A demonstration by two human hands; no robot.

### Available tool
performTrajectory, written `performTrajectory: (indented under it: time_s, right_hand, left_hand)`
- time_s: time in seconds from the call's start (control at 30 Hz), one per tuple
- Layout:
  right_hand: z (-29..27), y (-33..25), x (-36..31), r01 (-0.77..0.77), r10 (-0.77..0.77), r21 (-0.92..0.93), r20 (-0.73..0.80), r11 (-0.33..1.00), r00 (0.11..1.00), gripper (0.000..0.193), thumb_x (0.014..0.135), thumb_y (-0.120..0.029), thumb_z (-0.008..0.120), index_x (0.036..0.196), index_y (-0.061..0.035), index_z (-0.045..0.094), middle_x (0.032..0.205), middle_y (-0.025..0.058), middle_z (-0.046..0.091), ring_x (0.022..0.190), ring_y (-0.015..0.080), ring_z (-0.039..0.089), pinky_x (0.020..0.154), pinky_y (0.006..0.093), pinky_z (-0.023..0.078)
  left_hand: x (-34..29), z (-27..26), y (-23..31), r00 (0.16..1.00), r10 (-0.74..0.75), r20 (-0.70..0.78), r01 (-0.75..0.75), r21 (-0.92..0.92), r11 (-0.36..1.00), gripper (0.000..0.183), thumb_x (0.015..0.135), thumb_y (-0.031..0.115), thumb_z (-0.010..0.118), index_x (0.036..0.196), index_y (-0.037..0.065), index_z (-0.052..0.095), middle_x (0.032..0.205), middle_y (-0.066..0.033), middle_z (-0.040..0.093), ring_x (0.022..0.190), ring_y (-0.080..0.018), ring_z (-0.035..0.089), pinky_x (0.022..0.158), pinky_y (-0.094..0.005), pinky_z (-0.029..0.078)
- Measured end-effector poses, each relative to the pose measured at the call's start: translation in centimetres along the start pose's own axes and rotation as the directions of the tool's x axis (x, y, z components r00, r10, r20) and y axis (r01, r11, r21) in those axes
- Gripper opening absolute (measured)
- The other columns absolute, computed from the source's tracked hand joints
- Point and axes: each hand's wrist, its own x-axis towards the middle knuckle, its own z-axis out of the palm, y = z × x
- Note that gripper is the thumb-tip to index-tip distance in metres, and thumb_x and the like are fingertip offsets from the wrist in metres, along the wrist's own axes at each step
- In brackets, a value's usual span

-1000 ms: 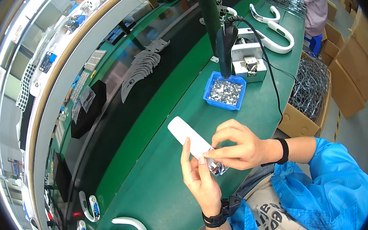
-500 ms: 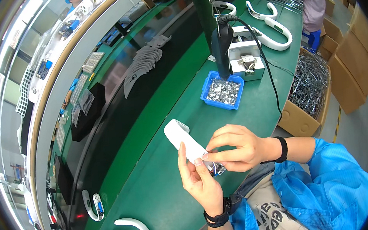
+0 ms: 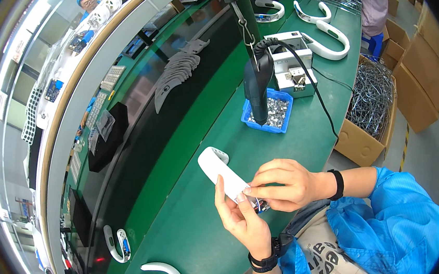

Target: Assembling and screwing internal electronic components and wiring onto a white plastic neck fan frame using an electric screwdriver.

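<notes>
Comparing this view with the two earlier ones, the green bench [image 3: 196, 228] sits lower and nearer, while the blue tray [image 3: 275, 115] of small metal parts and the hanging black driver [image 3: 258, 89] have shifted only with the head; the white curved plastic piece [image 3: 221, 170] has been lifted slightly and tilted more upright, its rounded end pointing up and left, which suggests fitting work at its lower end is continuing. The left hand [image 3: 243, 221] is part open, fingers extended, cradling the piece from below. The right hand [image 3: 286, 183] is closed in a pinch, thumb and forefinger pressing a small metal part [image 3: 259, 204] against the piece's lower end, just above the left palm
</notes>
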Motion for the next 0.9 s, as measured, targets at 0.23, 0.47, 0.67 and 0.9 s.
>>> performTrajectory:
  time_s: [0.23,0.47,0.67,0.9]
  right_hand:
    - [-3.0,1.0,-1.3,-0.182,0.179,-0.003,-0.149,0.983,0.972,0.044,0.081,0.004,0.067,0.123,-0.0005,0.075,0.116,0.014,0.07,0.104,0.0328,0.066,0.094,0.0437,0.053]
    - [-5.6,6.4,1.6,-0.417,0.497,0.279,-0.371,0.865,0.784,0.078,0.096,-0.009,0.07,0.164,0.001,0.033,0.158,0.0217,0.046,0.146,0.0321,0.047,0.122,0.0438,0.036]
    - [-5.9,11.9,6.1,-0.37,0.561,0.589,-0.177,0.718,0.809,0.082,0.099,-0.022,0.078,0.166,-0.0065,0.034,0.146,0.0137,0.055,0.139,0.0249,0.051,0.123,0.0408,0.036]
    - [-6.3,10.3,7.2,-0.413,0.485,0.715,0.117,0.565,0.866,0.061,0.102,-0.027,0.079,0.15,-0.0037,0.051,0.132,0.0059,0.066,0.122,0.0135,0.061,0.11,0.0337,0.048]
  left_hand:
    - [0.5,0.1,0.8,0.995,-0.097,0.012,0.097,-0.079,0.992,0.047,0.114,0.008,0.049,0.16,0.004,0.042,0.104,-0.0196,0.075,0.087,-0.0267,0.078,0.08,-0.0382,0.063]
    - [0.2,0.8,0.8,0.995,-0.093,0.04,0.097,-0.11,0.989,0.047,0.114,0.011,0.049,0.16,0.004,0.041,0.104,-0.0192,0.074,0.088,-0.0274,0.077,0.081,-0.0387,0.063]
    - [-0.1,1.6,0.9,0.996,-0.087,-0.003,0.086,-0.072,0.994,0.044,0.115,0.015,0.048,0.158,0.006,0.044,0.102,-0.0163,0.07,0.08,-0.0213,0.071,0.078,-0.0351,0.06]
    - [-0.5,2.0,1.3,0.994,-0.1,-0.038,0.098,-0.034,0.995,0.042,0.117,0.021,0.048,0.156,0.008,0.048,0.097,-0.0127,0.07,0.079,-0.0179,0.07,0.072,-0.0292,0.054]
